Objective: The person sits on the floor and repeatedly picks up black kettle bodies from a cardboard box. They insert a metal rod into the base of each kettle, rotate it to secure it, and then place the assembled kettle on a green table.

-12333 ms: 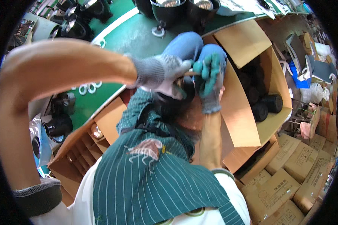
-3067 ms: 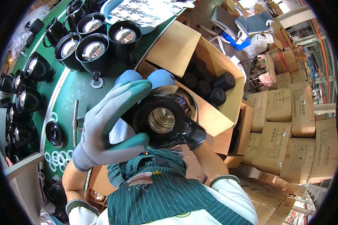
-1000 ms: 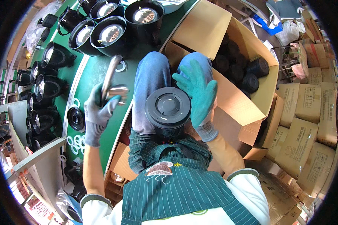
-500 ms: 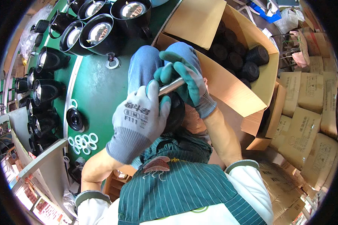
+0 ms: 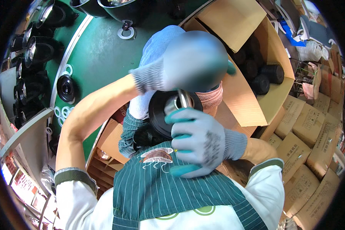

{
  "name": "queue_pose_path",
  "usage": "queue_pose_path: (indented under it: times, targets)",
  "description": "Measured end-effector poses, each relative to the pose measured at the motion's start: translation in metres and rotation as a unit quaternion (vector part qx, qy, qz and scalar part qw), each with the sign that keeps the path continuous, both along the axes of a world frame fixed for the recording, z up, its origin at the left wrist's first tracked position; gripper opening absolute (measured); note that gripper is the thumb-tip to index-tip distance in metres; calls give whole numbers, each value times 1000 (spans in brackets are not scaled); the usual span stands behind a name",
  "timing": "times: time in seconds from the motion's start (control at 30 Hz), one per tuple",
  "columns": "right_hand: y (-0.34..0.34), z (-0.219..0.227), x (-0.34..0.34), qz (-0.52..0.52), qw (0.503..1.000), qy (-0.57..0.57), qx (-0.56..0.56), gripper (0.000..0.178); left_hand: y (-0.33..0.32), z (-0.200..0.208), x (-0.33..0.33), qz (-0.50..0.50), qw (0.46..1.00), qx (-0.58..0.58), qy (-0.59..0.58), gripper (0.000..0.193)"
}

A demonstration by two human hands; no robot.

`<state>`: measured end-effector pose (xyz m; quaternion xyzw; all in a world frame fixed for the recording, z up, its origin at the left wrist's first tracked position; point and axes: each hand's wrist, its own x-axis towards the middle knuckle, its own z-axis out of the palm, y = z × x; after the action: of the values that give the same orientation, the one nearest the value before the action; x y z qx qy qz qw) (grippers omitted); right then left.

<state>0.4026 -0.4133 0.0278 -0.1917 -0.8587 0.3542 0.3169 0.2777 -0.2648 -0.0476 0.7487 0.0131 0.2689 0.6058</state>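
While the black round part [image 5: 157, 115] rests on our lap, the metal bar [image 5: 185, 99] points away from us, between our right hand [image 5: 203, 142], fingers parted, and our left hand [image 5: 191, 66], whose blurred grip we cannot tell.

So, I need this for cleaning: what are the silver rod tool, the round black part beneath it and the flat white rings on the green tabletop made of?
Silver rod tool: probably polished metal, from bright streaks. Round black part: likely satin plastic, from soft sheen. Flat white rings: matte, no shine; perhaps plastic or rubber.
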Motion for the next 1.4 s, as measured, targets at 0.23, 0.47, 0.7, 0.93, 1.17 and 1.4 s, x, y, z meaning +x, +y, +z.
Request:
queue_pose_path:
  times: [0.23, 0.47, 0.7, 0.93, 1.17, 1.4]
  targets:
    - [19, 6, -59, 52, 974, -214, -62, 60, -16, 1, 47, -126, 985, -106, -50, 49]
    - [18, -9, -53, -88, 991, 63, 83, 50, -14, 108, -20, 79, 801, 293, 516, 65]
    - [6, -30, 30, -365, 652, 543, -383, 55, -55, 138, -25, -7, 714, 239, 658, 32]
    - [51, -102, 13, -151, 633, 463, -602, 41, -97, 105, -1, 144, 685, 182, 690, 89]
    - [31, -142, 0, -144, 678, 515, -504, 39, -114, 102, -28, 183, 755, 213, 592, 86]
    - [-26, -124, 2, -376, 856, 290, -205, 31, -98, 91, -63, 67, 834, 294, 461, 80]
